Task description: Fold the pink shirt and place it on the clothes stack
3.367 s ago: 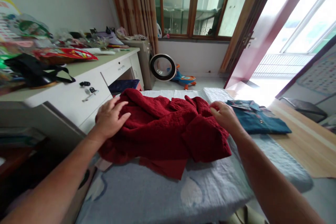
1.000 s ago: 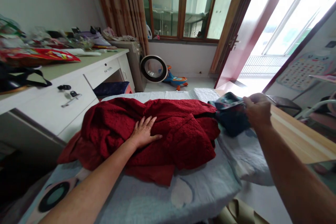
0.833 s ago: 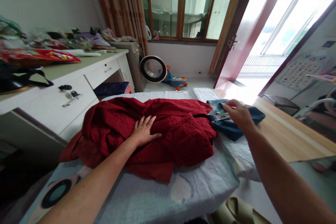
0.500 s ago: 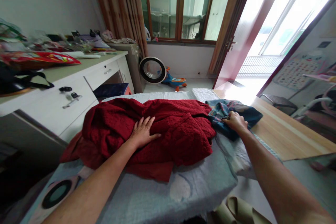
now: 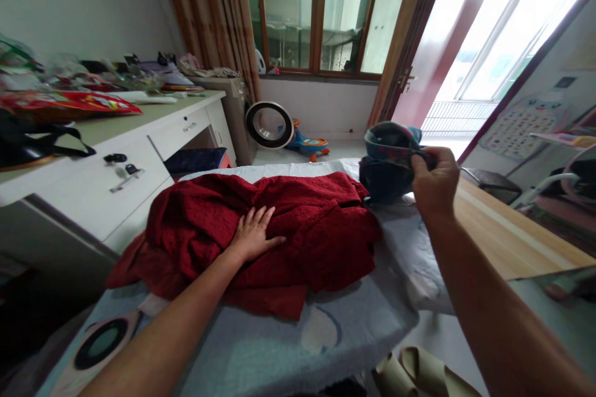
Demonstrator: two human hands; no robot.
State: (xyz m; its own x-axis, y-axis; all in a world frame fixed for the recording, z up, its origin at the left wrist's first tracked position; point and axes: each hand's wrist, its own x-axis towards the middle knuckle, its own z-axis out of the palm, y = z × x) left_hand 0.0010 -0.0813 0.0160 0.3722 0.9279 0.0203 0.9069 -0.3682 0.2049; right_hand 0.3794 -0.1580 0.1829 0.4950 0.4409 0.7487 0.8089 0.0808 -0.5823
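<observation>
A dark red garment (image 5: 321,229) lies rumpled across the light blue cover (image 5: 261,360). On its middle rests my left hand (image 5: 254,234), palm down with the fingers spread. My right hand (image 5: 435,180) is closed on a blue cloth (image 5: 388,158), pinching its upper edge. The blue cloth hangs raised at the right end of the red garment, its top gathered into a loop-like opening.
A white desk (image 5: 177,127) piled with things stands at the left. Beyond the bed are a round black-rimmed door (image 5: 269,125) and a blue and orange toy (image 5: 310,144). A wooden board (image 5: 507,229) is at the right.
My right hand has lifted the blue cloth up off the surface at the right, and the cloth now hangs bunched from it. My left hand has stayed in place on the red garment.
</observation>
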